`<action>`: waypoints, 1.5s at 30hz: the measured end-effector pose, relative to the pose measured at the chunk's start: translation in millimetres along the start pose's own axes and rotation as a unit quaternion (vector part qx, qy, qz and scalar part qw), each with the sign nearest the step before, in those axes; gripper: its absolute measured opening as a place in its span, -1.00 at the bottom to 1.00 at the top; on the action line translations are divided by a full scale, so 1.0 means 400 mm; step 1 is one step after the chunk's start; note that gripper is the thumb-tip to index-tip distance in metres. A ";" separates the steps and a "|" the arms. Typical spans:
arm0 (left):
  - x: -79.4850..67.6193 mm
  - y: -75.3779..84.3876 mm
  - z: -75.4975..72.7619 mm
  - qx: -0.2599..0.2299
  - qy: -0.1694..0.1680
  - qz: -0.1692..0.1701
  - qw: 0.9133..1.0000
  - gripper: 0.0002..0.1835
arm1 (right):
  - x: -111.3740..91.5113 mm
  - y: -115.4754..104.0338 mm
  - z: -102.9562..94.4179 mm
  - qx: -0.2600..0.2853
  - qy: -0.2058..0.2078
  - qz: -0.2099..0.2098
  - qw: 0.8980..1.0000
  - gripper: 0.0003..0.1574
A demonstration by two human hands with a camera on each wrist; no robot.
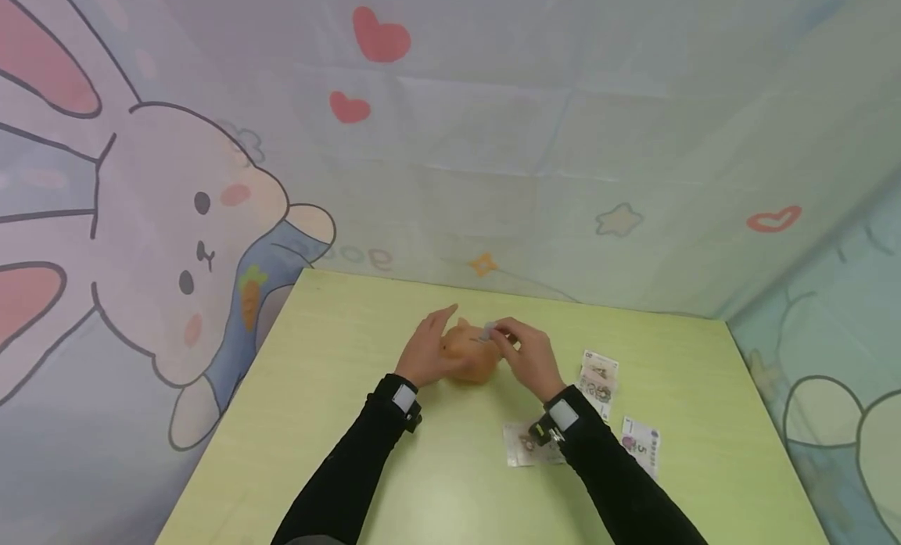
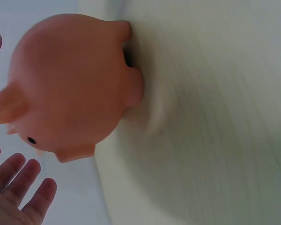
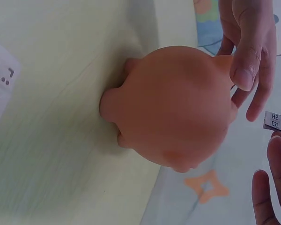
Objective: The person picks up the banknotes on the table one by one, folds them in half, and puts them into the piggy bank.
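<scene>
So my right grip was pinching a folded banknote at the top of an orange piggy bank, lower middle of the head view, left grip relaxed beside it. Seemingly mid-deposit; next move probably called for lining up and pushing.

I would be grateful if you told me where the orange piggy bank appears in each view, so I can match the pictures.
Head: the orange piggy bank is below centre, between the left hand and right hand.
Left wrist: the piggy bank is upper left, turned sideways, feet pointing right.
Right wrist: the piggy bank is around the centre, also sideways, feet pointing left.
Shared landmark: the pale table, visible in all three.
</scene>
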State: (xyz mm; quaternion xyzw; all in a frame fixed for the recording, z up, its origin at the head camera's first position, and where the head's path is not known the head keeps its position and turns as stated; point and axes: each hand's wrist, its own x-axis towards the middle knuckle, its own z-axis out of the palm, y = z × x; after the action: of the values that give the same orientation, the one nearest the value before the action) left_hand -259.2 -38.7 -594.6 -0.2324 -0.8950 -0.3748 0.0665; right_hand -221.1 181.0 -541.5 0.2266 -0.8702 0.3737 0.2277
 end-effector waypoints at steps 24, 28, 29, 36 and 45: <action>0.029 -0.017 0.048 -0.033 -0.095 -0.063 0.993 -0.03 | 0.025 0.036 0.033 -0.047 -0.069 0.004 0.997 -0.91; 0.026 -0.015 0.045 -0.027 -0.097 -0.067 0.993 0.03 | 0.018 0.031 0.042 -0.065 -0.071 -0.011 0.995 -0.91; 0.025 -0.016 0.046 -0.024 -0.098 -0.068 0.993 0.04 | 0.014 0.031 0.045 -0.066 -0.070 -0.014 0.995 -0.91; 0.021 -0.013 0.049 -0.033 -0.088 -0.080 0.992 0.08 | -0.025 0.048 0.067 -0.065 -0.046 -0.015 0.997 -0.94; 0.021 -0.007 0.050 -0.049 -0.092 -0.083 0.991 0.07 | -0.045 0.049 0.059 -0.090 -0.051 -0.029 0.994 -0.82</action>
State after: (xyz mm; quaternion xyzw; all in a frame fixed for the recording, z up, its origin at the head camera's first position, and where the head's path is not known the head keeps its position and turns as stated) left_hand -267.0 -23.2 -608.2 -0.1940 -0.8941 -0.3994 -0.0591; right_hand -223.1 179.1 -577.0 0.2486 -0.9039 0.2750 0.2135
